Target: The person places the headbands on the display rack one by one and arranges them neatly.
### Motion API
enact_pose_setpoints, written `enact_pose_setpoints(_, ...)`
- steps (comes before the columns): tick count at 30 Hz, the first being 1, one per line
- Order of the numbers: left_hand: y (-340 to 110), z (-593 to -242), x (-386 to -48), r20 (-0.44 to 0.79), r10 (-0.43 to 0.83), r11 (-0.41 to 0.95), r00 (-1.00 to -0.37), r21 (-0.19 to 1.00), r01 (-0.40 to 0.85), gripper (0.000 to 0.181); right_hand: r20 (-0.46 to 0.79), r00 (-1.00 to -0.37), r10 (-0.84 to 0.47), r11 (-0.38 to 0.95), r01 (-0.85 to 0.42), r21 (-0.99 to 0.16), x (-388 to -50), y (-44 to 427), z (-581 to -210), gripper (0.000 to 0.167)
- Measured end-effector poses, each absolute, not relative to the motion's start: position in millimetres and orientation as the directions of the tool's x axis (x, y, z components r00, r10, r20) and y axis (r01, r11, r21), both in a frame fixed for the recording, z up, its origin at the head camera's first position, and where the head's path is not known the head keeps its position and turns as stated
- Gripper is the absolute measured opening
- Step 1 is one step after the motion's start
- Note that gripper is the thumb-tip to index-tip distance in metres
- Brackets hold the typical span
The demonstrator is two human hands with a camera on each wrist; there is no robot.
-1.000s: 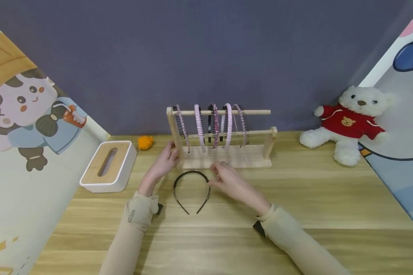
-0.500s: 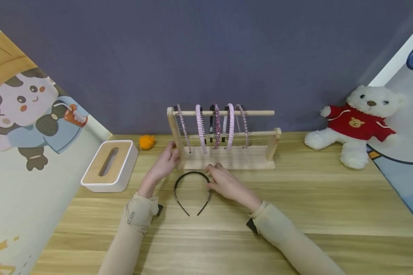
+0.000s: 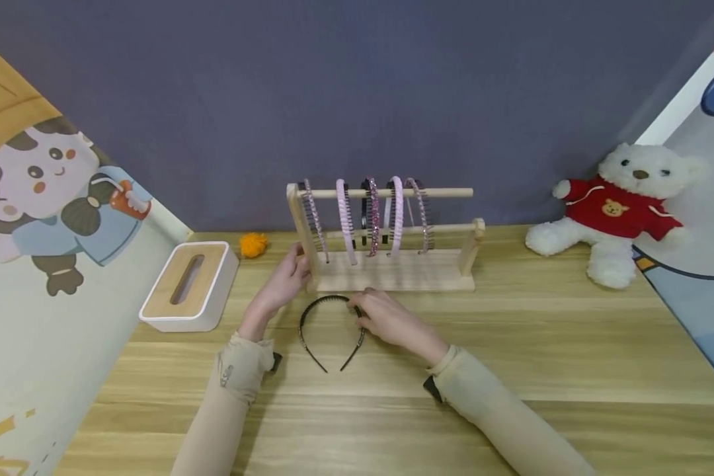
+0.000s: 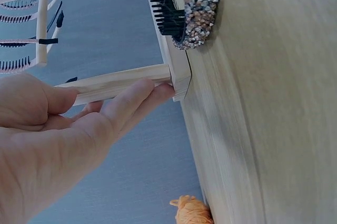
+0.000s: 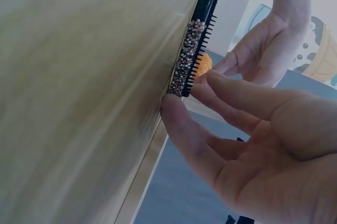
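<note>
A black headband (image 3: 301,324) with a glittery beaded outside and inner comb teeth lies flat on the table. My right hand (image 3: 395,324) is at its upper right curve. In the right wrist view, one fingertip touches the beaded side of the headband (image 5: 187,58), while the thumb stands apart with a gap between. My left hand (image 3: 283,281) holds the left post of a wooden headband rack (image 3: 446,271). Seen from the left wrist, thumb and fingers lie on either side of that post (image 4: 118,82). Several pink, glittery and dark headbands (image 3: 345,221) hang on the rack's rods.
A white tissue box (image 3: 214,291) with a wooden lid stands at the left. Beside it, near the wall, lies an orange yarn ball (image 3: 253,245). At the back right sits a white teddy bear (image 3: 615,205) in a red sweater. A dark wall (image 3: 357,86) rises behind the rack.
My right hand has moved left over the headband's upper right curve, its fingertips now at the band. The left hand has stayed on the rack post. The head view has shifted slightly.
</note>
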State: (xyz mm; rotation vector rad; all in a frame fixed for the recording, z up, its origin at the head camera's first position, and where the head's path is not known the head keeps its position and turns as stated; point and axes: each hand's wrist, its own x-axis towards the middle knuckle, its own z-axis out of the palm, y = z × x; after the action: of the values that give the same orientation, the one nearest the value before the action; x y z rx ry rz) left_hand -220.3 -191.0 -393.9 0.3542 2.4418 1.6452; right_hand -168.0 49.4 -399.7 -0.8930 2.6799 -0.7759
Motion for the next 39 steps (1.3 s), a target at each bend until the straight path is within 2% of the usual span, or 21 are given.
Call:
enact_pose_setpoints(6, -192, -393, -221, -0.008, 0.295, 0.349, -0.955, 0.932, 0.1, 0.046, -0.04, -0.788, -0.614, 0.676, -0.499, -0.542, -168, 48, -398, 0.029)
enact_pose_setpoints(15, -191, -390, -220, -0.007, 0.298, 0.339, -0.955, 0.935, 0.099, 0.048, -0.037, -0.815, -0.578, 0.688, -0.462, -0.56, -169, 47, -397, 0.026)
enact_pose_setpoints(21, -190, -393, -221, 0.0, 0.292, 0.342, -0.956, 0.934, 0.104, 0.047, -0.022, -0.825, -0.565, 0.703, -0.467, -0.536, -170, 44, -399, 0.028)
enact_pose_setpoints(29, -189, -392, -220, -0.008, 0.295, 0.342, -0.955, 0.935, 0.098, 0.047, 0.003, -0.838, -0.546, 0.743, -0.486, -0.461, -175, 37, -400, 0.017)
enact_pose_setpoints(34, -190, -393, -221, -0.009, 0.298, 0.341, -0.955, 0.935, 0.097, 0.049, 0.022, -0.836, -0.548, 0.74, -0.497, -0.453, -176, 35, -402, 0.011)
enact_pose_setpoints(39, -190, -394, -221, -0.005, 0.292, 0.339, -0.956, 0.936, 0.098, 0.047, 0.024, -0.838, -0.546, 0.745, -0.498, -0.444, -178, 30, -403, 0.015)
